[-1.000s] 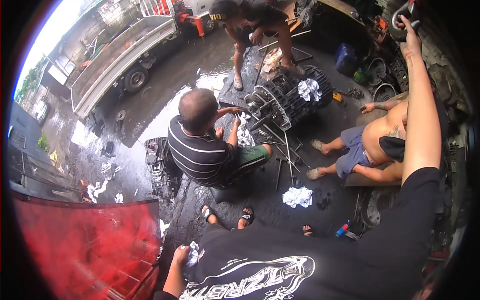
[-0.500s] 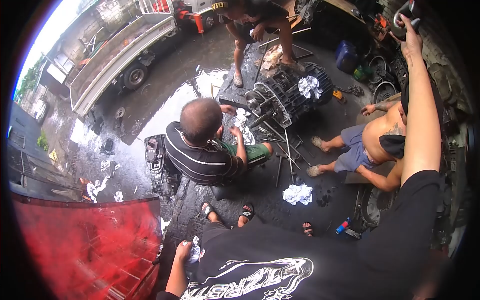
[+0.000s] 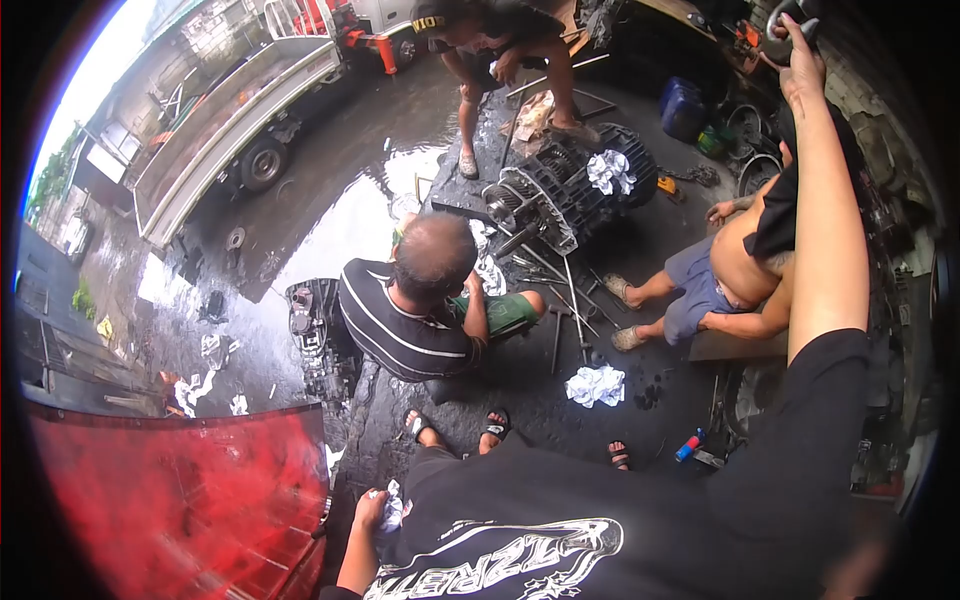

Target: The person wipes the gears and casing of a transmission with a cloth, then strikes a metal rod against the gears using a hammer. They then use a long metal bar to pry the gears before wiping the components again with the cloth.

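At the lower left, my left hand [image 3: 371, 508] is closed around a crumpled white cloth [image 3: 394, 506], close to my black shirt. My right arm reaches up to the top right, where my right hand [image 3: 803, 75] grips a dark, rounded metal piece [image 3: 786, 30] that looks like a hook; one finger lies along it. Below, an opened gear assembly [image 3: 545, 190] rests on the ground with a crumpled white cloth [image 3: 611, 173] on it. Another white cloth bundle [image 3: 595, 386] lies on the dark floor, near long metal rods [image 3: 573, 290].
A person in a striped shirt [image 3: 405, 320] crouches ahead. Another bends at the top [image 3: 500, 40]; a third sits at right [image 3: 745, 265]. A red panel [image 3: 180, 490], a second machine part [image 3: 318, 335], a blue container [image 3: 686, 108] and a truck [image 3: 240, 120] surround the floor.
The person in the striped shirt has leaned to the right, head lower. The seated person at right has bent forward. My hands keep their hold; the view has shifted slightly.
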{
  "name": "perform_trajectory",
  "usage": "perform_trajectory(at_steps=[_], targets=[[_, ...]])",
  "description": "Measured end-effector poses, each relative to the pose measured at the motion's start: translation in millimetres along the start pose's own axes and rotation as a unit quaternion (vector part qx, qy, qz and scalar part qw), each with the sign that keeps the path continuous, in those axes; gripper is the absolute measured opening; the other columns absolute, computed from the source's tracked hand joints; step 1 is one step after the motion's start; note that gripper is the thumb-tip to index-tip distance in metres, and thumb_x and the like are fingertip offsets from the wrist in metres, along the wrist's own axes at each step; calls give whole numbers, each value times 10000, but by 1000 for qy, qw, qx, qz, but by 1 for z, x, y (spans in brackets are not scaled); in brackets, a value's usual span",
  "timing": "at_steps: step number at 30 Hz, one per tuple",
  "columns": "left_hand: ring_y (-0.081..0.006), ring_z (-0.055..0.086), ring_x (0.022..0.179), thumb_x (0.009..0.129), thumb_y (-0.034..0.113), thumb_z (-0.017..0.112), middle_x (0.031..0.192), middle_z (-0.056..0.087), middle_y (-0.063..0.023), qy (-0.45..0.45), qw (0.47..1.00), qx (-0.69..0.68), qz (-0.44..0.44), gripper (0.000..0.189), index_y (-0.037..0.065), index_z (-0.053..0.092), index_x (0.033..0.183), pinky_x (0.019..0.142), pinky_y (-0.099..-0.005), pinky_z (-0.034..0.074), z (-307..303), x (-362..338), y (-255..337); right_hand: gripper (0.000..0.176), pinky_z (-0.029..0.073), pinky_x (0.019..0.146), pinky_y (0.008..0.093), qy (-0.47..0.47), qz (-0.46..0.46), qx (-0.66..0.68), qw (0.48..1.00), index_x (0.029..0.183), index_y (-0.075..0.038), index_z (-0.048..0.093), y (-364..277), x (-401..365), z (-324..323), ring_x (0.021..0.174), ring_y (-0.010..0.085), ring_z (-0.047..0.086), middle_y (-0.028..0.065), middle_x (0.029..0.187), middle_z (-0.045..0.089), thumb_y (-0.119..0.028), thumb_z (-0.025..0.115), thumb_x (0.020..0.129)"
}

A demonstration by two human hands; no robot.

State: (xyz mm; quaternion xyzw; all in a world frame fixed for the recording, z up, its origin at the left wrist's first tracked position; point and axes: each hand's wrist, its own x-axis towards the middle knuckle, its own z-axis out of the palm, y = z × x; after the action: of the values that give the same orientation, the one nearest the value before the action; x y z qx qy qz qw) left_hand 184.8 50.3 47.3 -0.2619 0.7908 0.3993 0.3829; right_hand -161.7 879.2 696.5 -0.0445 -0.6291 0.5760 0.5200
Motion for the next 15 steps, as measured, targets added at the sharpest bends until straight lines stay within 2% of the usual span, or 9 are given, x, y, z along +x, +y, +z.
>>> perform_trajectory(at_steps=[3, 10, 13, 14, 15], targets=[[-123, 570, 670, 873, 196, 579, 768, 637, -44, 57, 996, 9, 66, 213, 7, 649, 942, 615, -289, 453, 5, 2, -4, 212, 456, 519, 302, -22, -14, -3, 1000, 922, -139, 584, 4, 7, -10, 627, 144, 590, -6, 738, 580, -321, 681, 876], [-176, 615, 767, 857, 237, 600, 858, 675, -108, 80, 996, 0, 51, 315, -26, 648, 1023, 699, -315, 482, 4, -37, 31, 238, 442, 471, 291, -10, 3, -25, 1000, 902, -126, 572, 0, 8, -20, 586, 141, 581, 6, 711, 579, -343, 667, 880], [-197, 632, 832, 845, 261, 605, 926, 689, -144, 51, 997, 28, 44, 379, -42, 638, 1072, 743, -327, 485, 1, -34, 25, 236, 440, 460, 289, -14, -2, -29, 999, 898, -133, 568, -11, -6, -17, 584, 139, 585, 3, 708, 579, -350, 658, 884], [-213, 636, 900, 843, 272, 622, 994, 680, -164, 25, 999, 23, 26, 443, -51, 599, 1145, 790, -327, 486, -1, -45, 39, 230, 439, 460, 290, -15, -2, -33, 999, 895, -137, 569, -13, -6, -16, 587, 136, 585, -2, 708, 580, -350, 657, 884], [-228, 640, 968, 841, 284, 638, 1061, 672, -184, -1, 1000, 17, 8, 517, -59, 561, 1219, 837, -327, 488, -5, -75, 78, 225, 438, 460, 290, -14, -2, -34, 999, 893, -142, 570, -15, -7, -15, 591, 133, 585, -6, 708, 580, -350, 656, 883]])
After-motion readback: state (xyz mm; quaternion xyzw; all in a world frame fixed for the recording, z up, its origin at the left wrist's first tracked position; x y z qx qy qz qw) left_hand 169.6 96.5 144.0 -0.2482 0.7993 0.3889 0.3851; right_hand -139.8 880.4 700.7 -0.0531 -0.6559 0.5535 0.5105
